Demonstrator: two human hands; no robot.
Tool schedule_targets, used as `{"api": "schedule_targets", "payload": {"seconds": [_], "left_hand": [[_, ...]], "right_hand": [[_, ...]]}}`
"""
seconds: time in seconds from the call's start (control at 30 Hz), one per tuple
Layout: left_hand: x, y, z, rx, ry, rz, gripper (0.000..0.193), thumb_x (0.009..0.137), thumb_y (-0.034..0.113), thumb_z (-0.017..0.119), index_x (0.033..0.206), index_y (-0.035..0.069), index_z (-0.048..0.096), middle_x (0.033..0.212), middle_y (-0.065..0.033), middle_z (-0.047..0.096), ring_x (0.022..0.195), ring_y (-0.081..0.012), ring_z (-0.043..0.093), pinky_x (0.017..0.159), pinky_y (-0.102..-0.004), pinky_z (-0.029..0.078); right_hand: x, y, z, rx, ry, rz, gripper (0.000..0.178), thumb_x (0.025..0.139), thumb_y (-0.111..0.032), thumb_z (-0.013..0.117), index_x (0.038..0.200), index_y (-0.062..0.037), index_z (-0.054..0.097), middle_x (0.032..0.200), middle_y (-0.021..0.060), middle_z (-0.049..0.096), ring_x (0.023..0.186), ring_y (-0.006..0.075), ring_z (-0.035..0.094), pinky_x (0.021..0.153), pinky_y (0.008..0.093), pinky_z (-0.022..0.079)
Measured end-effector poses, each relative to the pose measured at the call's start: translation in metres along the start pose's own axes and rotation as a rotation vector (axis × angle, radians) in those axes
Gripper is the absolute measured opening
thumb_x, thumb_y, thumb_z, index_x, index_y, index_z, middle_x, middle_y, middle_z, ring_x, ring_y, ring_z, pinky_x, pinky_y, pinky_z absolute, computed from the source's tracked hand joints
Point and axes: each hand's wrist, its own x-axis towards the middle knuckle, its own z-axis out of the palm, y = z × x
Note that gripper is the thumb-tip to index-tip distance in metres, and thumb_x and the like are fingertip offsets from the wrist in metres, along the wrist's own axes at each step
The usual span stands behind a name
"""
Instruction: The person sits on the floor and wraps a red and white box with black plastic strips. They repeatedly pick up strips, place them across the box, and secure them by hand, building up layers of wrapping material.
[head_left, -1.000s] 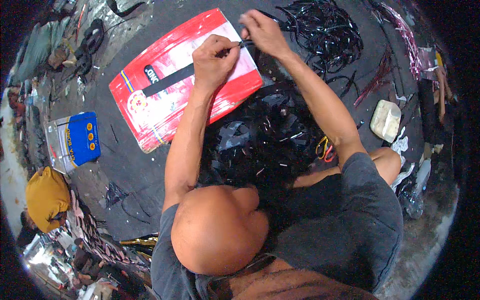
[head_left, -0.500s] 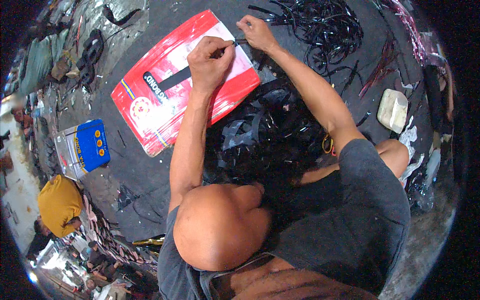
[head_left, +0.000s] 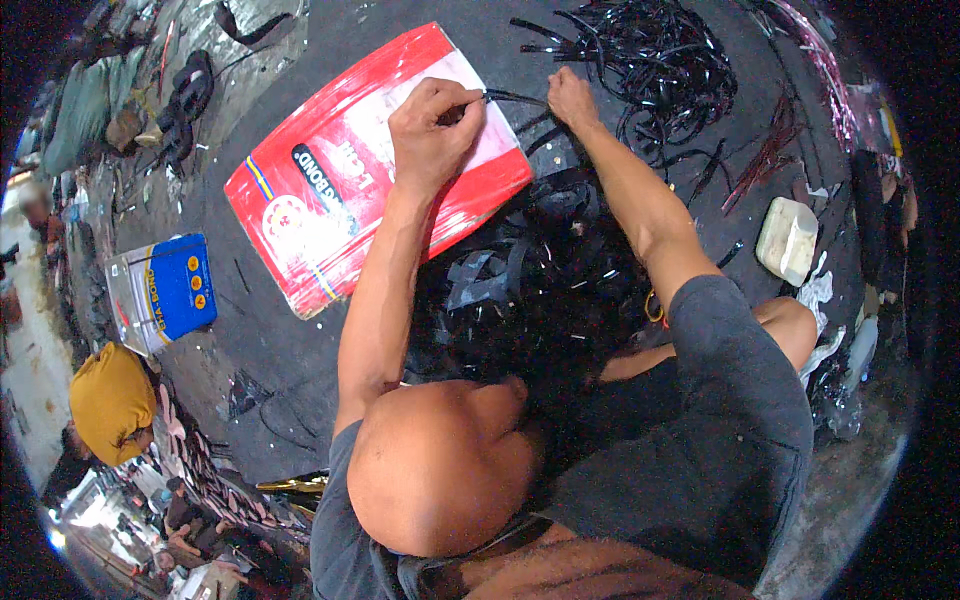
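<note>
My left hand (head_left: 432,132) is closed in a pinch over the upper right part of a red and white panel (head_left: 310,235) that lies flat at a slant. A thin black strip (head_left: 515,97) runs from its fingertips to my right hand (head_left: 572,98), which is closed on the strip's other end just beyond the panel's right edge. Within the fingers, the strip's ends are hidden. Further right lies a heap of glossy black strips (head_left: 660,65). Below the panel's right edge is a pile of dark scraps (head_left: 520,285).
A blue and white tin (head_left: 180,290) stands to the left. Right of my arm lies an off-white block-shaped container (head_left: 788,240). Pink metallic strands (head_left: 822,60) are at the far right. A person in a mustard top (head_left: 112,400) is at the lower left.
The black strip that lay across the panel left of my left hand has been drawn through to the right. My right hand has moved right and slightly down, away from the left.
</note>
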Motion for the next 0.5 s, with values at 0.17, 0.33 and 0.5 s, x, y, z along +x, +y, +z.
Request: {"api": "schedule_targets", "payload": {"seconds": [0.17,0.33,0.5], "left_hand": [[0.000,-0.006,-0.002,0.004,0.001,0.110,0.007,0.078,0.006,0.077,0.085,0.006,0.077,0.081,-0.0059,0.069,0.064,-0.0136,0.065,0.059,-0.0265,0.052],[0.001,0.000,-0.003,0.052,-0.051,0.139,0.010,0.081,0.006,0.076,0.090,0.005,0.077,0.087,-0.0067,0.069,0.066,-0.0158,0.066,0.061,-0.0284,0.054],[-0.003,-0.005,-0.006,0.120,-0.119,0.289,0.015,0.082,0.003,0.073,0.097,0.004,0.075,0.092,-0.0097,0.067,0.075,-0.0228,0.068,0.068,-0.0328,0.056]], "right_hand": [[-0.007,-0.015,-0.005,-0.115,-0.097,0.168,0.034,0.098,-0.025,0.046,0.120,0.0002,0.052,0.101,0.0326,0.069,0.098,0.0506,0.067,0.085,0.0582,0.054],[0.001,-0.006,-0.004,-0.211,-0.048,0.137,0.034,0.094,-0.017,0.046,0.122,0.0014,0.050,0.101,0.0320,0.070,0.096,0.0493,0.069,0.083,0.0576,0.056],[0.006,-0.002,-0.006,-0.246,-0.087,0.141,0.033,0.094,-0.015,0.045,0.121,0.0025,0.050,0.104,0.0308,0.070,0.099,0.0482,0.069,0.084,0.0562,0.056]]}}
